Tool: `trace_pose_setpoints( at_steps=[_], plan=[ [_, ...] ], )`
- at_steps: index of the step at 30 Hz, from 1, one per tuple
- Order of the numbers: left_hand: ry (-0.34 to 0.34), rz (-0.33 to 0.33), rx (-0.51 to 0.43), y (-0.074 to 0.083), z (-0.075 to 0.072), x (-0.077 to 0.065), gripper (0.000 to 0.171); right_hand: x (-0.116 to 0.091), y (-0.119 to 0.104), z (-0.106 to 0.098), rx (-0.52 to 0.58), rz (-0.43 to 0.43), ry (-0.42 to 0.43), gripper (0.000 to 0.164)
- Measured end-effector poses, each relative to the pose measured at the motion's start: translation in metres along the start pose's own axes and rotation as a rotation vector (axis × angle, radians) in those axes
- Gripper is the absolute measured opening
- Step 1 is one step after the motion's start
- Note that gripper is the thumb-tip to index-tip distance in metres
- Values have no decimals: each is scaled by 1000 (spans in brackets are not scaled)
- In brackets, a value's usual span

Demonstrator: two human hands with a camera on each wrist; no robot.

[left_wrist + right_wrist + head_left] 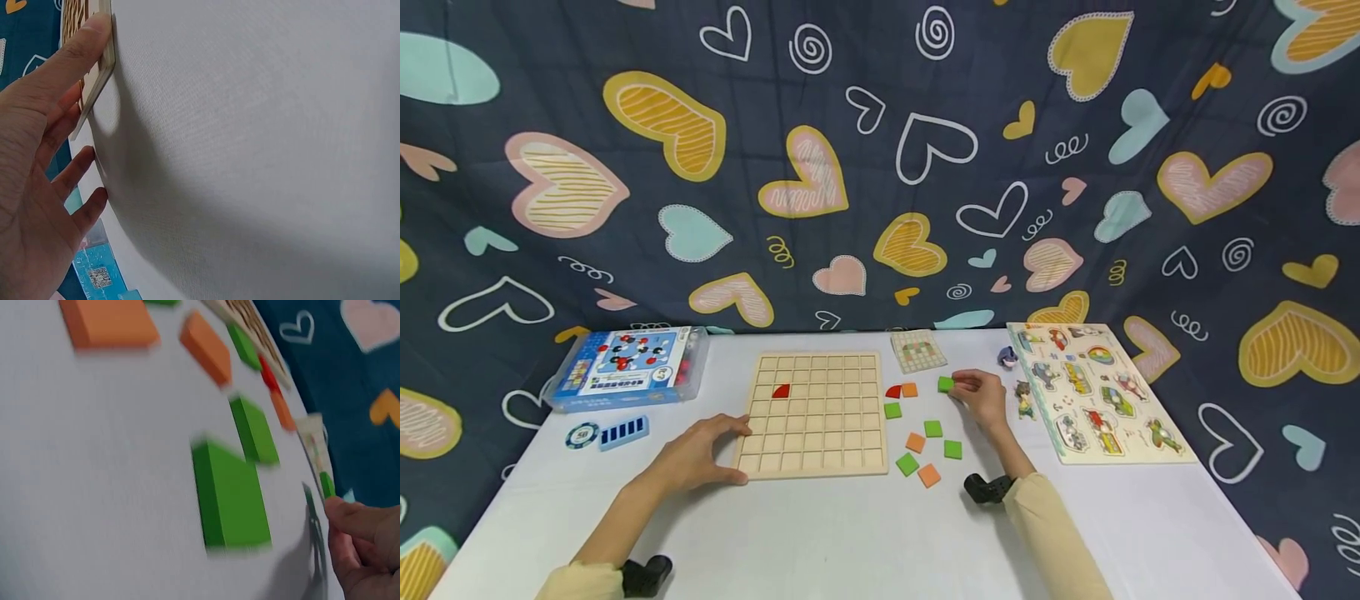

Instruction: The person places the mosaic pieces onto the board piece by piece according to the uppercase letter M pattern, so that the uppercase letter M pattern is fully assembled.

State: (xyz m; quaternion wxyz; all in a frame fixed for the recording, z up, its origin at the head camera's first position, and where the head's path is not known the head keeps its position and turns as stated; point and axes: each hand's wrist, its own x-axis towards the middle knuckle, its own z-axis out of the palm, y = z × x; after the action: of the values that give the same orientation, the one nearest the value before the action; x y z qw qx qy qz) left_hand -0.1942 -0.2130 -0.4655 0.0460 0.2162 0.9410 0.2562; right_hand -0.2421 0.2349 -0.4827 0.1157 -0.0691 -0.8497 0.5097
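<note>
A wooden grid board [835, 417] lies in the middle of the table, with one red quarter-circle piece [781, 391] in a cell near its upper left. My left hand [696, 454] rests against the board's lower left corner, thumb and fingers spread along the edge; in the left wrist view the thumb [75, 53] touches the board's side. My right hand [983, 397] pinches a green square tile [946, 384] between thumb and fingertips, right of the board. In the right wrist view the pinched tile [327, 485] is held over the table, its shadow beneath.
Several loose green tiles [952, 450] and orange tiles [929, 476] lie right of the board, beside another red piece [892, 392]. A pattern card [919, 351] lies behind them. A picture puzzle board [1101, 392] stands right, a boxed set [628, 367] left, near a blue holder [624, 433].
</note>
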Motion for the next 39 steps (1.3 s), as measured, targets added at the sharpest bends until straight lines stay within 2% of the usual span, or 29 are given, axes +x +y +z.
trace_pose_setpoints(
  at_steps=[6,16,28,39],
  plan=[
    [0,0,2,0,1,0,63,-6,-19,22,37,15,21,27],
    [2,4,-15,1,-1,1,62,-10,-36,56,83,-15,-40,23],
    [-6,2,-20,0,-1,0,62,-13,-50,92,150,-93,-109,21],
    [-10,-17,-20,0,0,0,63,-18,-63,122,141,-202,-159,23]
  ],
)
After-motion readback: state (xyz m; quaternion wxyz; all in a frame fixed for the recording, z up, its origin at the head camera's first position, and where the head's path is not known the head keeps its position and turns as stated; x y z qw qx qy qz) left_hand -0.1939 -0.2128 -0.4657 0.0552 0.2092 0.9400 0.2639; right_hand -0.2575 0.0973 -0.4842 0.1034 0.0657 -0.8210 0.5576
